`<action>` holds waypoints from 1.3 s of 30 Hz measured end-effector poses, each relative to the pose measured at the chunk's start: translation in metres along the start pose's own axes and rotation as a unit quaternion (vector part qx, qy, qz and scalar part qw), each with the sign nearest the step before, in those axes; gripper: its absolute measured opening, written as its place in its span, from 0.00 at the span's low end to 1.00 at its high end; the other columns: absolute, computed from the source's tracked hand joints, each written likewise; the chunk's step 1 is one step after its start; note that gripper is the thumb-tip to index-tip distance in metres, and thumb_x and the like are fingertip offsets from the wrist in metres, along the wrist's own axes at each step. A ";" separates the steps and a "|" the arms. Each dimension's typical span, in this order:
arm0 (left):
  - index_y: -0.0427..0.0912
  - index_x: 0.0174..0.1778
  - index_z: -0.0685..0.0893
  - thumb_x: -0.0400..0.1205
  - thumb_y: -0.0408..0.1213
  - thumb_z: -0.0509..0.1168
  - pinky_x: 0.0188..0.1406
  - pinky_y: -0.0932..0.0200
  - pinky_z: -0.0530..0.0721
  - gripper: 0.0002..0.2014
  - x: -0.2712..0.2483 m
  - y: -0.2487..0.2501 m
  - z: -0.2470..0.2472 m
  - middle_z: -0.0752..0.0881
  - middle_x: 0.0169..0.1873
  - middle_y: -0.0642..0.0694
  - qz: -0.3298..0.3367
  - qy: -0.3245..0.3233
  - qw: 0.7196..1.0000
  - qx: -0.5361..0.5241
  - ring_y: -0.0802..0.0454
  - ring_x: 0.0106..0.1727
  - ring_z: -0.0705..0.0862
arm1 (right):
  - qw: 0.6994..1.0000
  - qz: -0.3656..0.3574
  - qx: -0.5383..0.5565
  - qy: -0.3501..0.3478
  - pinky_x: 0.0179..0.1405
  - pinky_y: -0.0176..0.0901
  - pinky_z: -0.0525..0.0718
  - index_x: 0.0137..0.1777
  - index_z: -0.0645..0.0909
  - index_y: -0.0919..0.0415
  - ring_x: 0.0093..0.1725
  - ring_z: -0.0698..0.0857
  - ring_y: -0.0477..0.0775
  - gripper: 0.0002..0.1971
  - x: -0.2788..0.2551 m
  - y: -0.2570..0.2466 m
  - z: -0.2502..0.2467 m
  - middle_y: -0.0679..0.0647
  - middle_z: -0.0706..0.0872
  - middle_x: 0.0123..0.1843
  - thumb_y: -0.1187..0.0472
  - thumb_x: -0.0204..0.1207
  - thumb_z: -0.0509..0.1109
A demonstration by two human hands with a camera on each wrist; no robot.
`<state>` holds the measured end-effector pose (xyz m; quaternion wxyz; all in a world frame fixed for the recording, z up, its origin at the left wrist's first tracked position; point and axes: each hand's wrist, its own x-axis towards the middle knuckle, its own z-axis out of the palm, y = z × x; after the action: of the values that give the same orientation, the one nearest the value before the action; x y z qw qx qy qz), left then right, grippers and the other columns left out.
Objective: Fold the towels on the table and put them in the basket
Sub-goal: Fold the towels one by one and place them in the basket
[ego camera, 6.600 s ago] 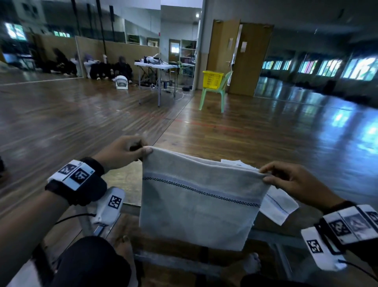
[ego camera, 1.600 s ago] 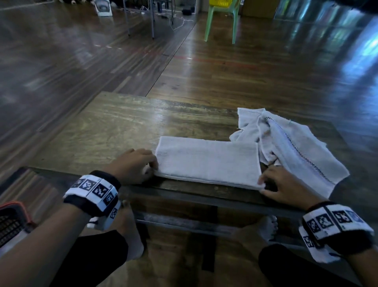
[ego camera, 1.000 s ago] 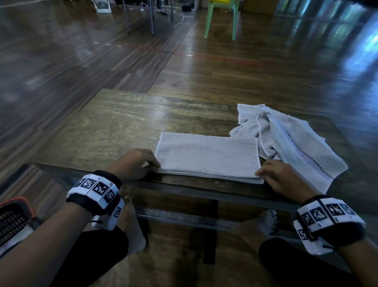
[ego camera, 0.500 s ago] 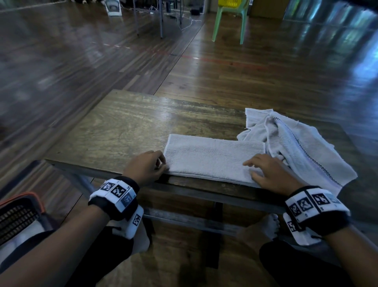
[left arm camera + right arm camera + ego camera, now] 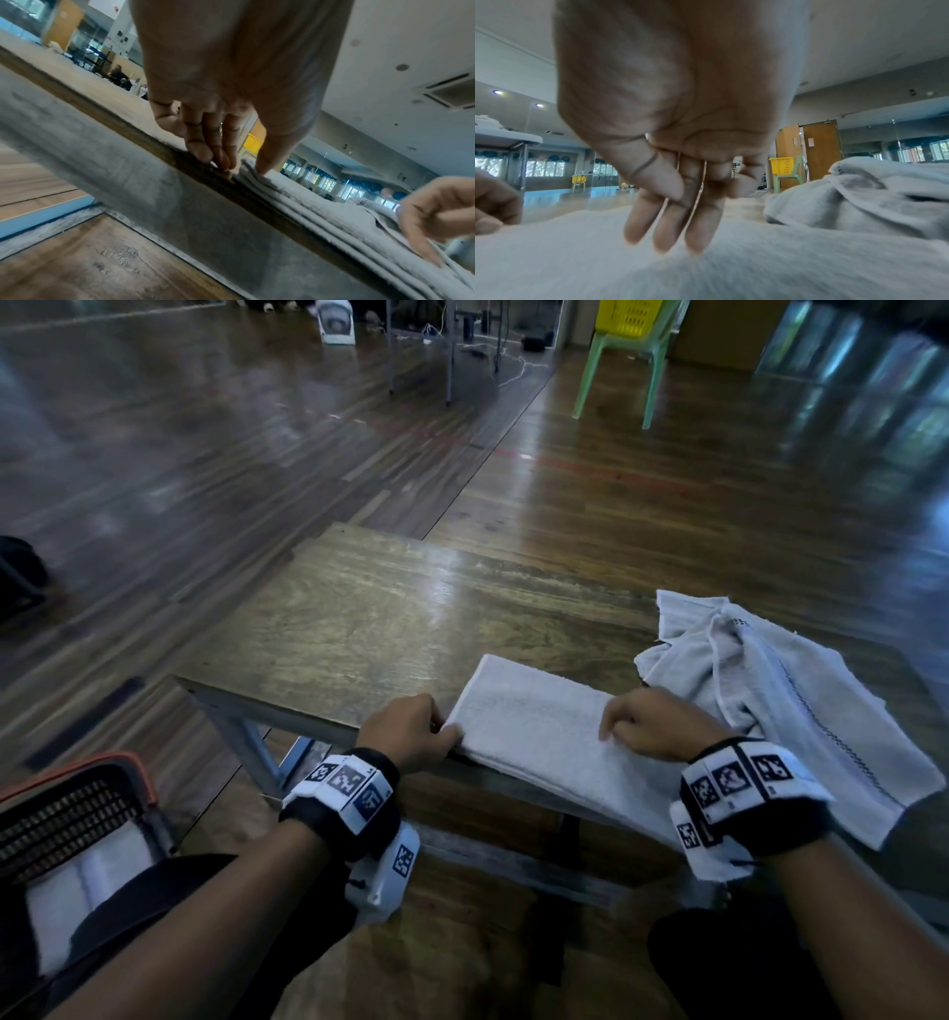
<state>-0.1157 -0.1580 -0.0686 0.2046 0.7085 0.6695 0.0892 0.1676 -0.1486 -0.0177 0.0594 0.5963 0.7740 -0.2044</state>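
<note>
- On the table (image 5: 359,618), the folded towel (image 5: 534,726) lies at the near edge.
- Left hand (image 5: 408,734) pinches its left end.
- Right hand (image 5: 652,731) rests flat, fingers relaxed, on top.

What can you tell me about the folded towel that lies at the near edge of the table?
The folded towel is pale grey-white terry cloth, a long flat rectangle of several stacked layers, lying along the near edge of the wooden table. The left hand holds its left end, thumb on top. The right hand rests its straight fingers on its top surface. A crumpled towel lies just to its right; whether they touch is unclear.
</note>
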 end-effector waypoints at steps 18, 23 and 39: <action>0.39 0.28 0.75 0.74 0.50 0.65 0.32 0.55 0.69 0.17 0.014 0.013 0.003 0.76 0.27 0.41 -0.038 -0.084 0.996 -0.013 0.41 0.37 0.80 | 0.998 0.033 -0.048 0.008 0.51 0.47 0.72 0.58 0.84 0.61 0.57 0.83 0.61 0.15 0.116 -0.073 -0.002 0.59 0.86 0.59 0.56 0.76 0.66; 0.46 0.28 0.69 0.74 0.46 0.66 0.34 0.55 0.72 0.15 0.013 0.009 -0.002 0.76 0.29 0.47 -0.047 -0.084 0.992 -0.085 0.45 0.38 0.79 | 0.998 0.018 0.054 0.031 0.29 0.41 0.61 0.52 0.82 0.76 0.37 0.77 0.59 0.18 0.116 -0.080 0.001 0.72 0.83 0.44 0.58 0.74 0.69; 0.47 0.44 0.82 0.67 0.38 0.70 0.41 0.56 0.84 0.10 -0.017 0.050 -0.038 0.84 0.38 0.53 0.191 0.202 0.925 -0.260 0.57 0.39 0.81 | 0.920 -0.058 0.284 0.263 0.40 0.40 0.76 0.44 0.80 0.57 0.39 0.78 0.52 0.08 0.031 -0.018 -0.053 0.63 0.82 0.40 0.71 0.71 0.70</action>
<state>-0.0873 -0.1692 -0.0113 0.2212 0.7119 0.5015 0.4390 0.1497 -0.1042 0.0248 -0.3307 0.5744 0.7042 -0.2546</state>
